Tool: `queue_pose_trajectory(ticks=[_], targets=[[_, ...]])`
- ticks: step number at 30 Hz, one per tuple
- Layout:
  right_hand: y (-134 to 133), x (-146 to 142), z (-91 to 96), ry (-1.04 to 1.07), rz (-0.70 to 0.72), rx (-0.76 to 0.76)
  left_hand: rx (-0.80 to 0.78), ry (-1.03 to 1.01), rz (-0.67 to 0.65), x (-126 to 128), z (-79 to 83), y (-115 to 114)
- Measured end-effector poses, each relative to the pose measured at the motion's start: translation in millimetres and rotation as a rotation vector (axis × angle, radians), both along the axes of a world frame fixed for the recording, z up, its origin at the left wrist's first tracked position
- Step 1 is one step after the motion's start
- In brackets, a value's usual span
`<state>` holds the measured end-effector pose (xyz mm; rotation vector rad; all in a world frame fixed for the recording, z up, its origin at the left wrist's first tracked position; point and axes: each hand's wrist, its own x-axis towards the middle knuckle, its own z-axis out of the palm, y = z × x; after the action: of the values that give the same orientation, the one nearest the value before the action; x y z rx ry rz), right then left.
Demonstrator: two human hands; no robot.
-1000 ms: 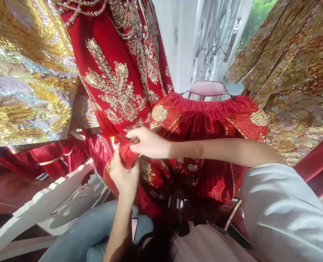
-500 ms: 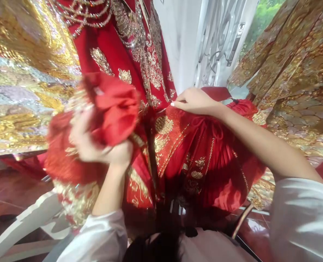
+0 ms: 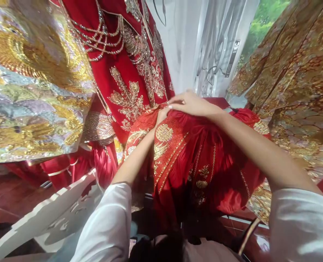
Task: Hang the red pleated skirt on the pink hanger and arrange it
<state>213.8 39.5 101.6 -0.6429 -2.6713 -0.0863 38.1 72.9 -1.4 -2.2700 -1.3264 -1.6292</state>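
A red pleated skirt [image 3: 205,163] with gold embroidery hangs from a hanger whose metal hook [image 3: 212,74] shows above it. Both my hands meet at the skirt's gathered waistband. My right hand [image 3: 190,103] lies on top of the waistband, fingers together and curled over its edge. My left hand [image 3: 160,114] reaches up beneath it; only its fingertips show, pressed against the red cloth, the rest hidden by my right hand and the fabric.
A red gown [image 3: 128,62] with gold beadwork hangs at left of centre. A gold and silver brocade garment [image 3: 33,91] hangs far left, another gold one [image 3: 294,83] at right. A white carved panel [image 3: 47,218] lies low left; a white door [image 3: 213,43] stands behind.
My left hand has let the bunched red cloth drop and moved right and up to the waistband. My right hand has stayed on the top of the skirt.
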Motion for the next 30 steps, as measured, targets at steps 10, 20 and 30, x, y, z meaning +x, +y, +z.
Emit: queue_pose_trajectory(ticks=[10,20,30], targets=[[36.0,-48.3,8.3,-0.218,-0.371,-0.075,0.192,-0.152,-0.172,-21.7,13.9,-38.7],[45.0,-59.5,2.6,0.036,-0.363,0.288,-0.143,-0.384,-0.043,-39.2,35.9,-159.9],[58.0,-12.7,21.4,-0.452,-0.294,0.547,0.169,-0.345,0.006,49.0,-54.4,-133.9]])
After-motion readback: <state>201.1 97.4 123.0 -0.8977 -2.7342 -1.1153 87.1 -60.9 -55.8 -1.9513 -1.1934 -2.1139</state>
